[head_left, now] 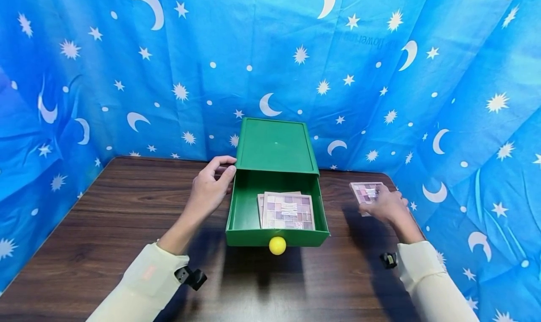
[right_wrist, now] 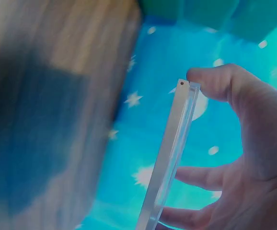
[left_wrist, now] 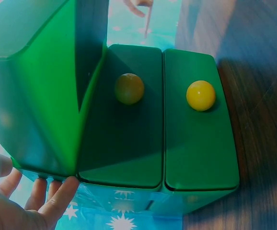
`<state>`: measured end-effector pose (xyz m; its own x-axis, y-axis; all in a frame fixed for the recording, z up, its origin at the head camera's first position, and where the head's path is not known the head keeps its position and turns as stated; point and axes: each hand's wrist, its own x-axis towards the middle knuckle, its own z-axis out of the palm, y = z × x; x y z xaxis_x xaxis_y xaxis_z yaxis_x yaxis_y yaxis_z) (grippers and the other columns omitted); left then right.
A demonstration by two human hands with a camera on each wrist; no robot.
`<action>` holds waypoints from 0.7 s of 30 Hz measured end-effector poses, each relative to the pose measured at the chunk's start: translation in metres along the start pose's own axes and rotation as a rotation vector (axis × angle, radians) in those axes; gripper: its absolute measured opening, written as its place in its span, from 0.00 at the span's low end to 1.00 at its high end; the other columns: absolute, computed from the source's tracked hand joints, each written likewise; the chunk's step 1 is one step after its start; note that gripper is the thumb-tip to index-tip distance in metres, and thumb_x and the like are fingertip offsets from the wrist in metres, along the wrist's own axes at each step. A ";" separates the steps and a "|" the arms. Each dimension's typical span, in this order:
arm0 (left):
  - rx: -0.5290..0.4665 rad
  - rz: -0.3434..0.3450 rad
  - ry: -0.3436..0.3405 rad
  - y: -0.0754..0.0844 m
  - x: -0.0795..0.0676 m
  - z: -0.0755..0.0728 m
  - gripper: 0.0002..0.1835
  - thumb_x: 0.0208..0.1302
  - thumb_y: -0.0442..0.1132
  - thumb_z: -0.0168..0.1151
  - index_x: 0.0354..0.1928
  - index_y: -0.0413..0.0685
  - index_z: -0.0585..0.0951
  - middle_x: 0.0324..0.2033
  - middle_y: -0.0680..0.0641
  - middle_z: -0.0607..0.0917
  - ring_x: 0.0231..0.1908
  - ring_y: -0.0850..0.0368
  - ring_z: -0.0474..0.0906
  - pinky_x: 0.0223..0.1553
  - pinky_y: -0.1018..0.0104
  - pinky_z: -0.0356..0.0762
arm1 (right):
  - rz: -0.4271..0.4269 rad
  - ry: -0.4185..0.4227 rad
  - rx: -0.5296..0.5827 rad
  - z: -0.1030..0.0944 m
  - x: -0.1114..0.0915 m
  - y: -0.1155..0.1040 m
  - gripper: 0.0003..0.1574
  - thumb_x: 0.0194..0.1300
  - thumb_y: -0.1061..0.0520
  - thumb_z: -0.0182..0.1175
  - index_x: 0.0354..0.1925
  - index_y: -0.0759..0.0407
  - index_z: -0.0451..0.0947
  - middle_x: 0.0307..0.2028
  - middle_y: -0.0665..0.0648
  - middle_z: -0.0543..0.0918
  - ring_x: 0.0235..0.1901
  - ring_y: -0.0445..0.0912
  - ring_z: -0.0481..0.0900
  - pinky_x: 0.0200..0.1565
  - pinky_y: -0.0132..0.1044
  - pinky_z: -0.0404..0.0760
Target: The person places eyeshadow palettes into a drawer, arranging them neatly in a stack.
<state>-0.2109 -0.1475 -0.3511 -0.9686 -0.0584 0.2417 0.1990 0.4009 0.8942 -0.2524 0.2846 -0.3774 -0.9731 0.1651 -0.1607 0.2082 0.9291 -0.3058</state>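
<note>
A green drawer cabinet (head_left: 274, 143) stands mid-table with its top drawer (head_left: 249, 238) pulled out. Inside lie two eyeshadow palettes (head_left: 289, 211), one partly covering the other. My left hand (head_left: 209, 186) touches the cabinet's left side near the top, its fingers (left_wrist: 59, 203) fairly straight against the edge in the left wrist view. Off to the right of the cabinet, my right hand (head_left: 390, 207) grips another eyeshadow palette (head_left: 362, 190) by its edges, above the table. Seen edge-on in the right wrist view, this palette (right_wrist: 167, 148) has thumb and fingers along its clear lid side.
A yellow ball knob (head_left: 277, 246) sits on the drawer front. Two lower drawers (left_wrist: 121, 143) are closed, each with a yellow knob (left_wrist: 201, 96). The brown wooden table (head_left: 127, 204) is bordered by blue star-and-moon cloth (head_left: 211, 40) behind and at both sides.
</note>
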 end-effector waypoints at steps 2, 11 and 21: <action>-0.001 0.000 0.002 0.000 0.000 0.000 0.18 0.78 0.51 0.52 0.63 0.56 0.78 0.53 0.41 0.83 0.49 0.47 0.82 0.44 0.49 0.89 | -0.051 0.010 -0.006 -0.006 -0.006 -0.009 0.61 0.56 0.40 0.69 0.73 0.70 0.55 0.52 0.80 0.68 0.49 0.70 0.64 0.46 0.63 0.74; -0.006 0.001 -0.002 0.000 0.000 -0.001 0.18 0.78 0.51 0.52 0.63 0.55 0.78 0.53 0.40 0.83 0.50 0.47 0.82 0.41 0.57 0.89 | -0.304 0.049 -0.014 -0.027 -0.034 -0.039 0.58 0.54 0.42 0.71 0.73 0.67 0.60 0.58 0.76 0.73 0.56 0.69 0.65 0.48 0.59 0.71; -0.016 0.001 -0.004 -0.001 0.000 -0.001 0.18 0.78 0.50 0.53 0.63 0.55 0.78 0.53 0.40 0.84 0.48 0.46 0.83 0.41 0.54 0.89 | -0.422 0.078 -0.026 -0.047 -0.062 -0.063 0.56 0.53 0.46 0.71 0.74 0.65 0.62 0.63 0.75 0.71 0.59 0.68 0.66 0.50 0.62 0.74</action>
<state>-0.2114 -0.1485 -0.3520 -0.9688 -0.0547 0.2415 0.2025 0.3865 0.8998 -0.2102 0.2314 -0.3045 -0.9772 -0.2073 0.0451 -0.2110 0.9284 -0.3058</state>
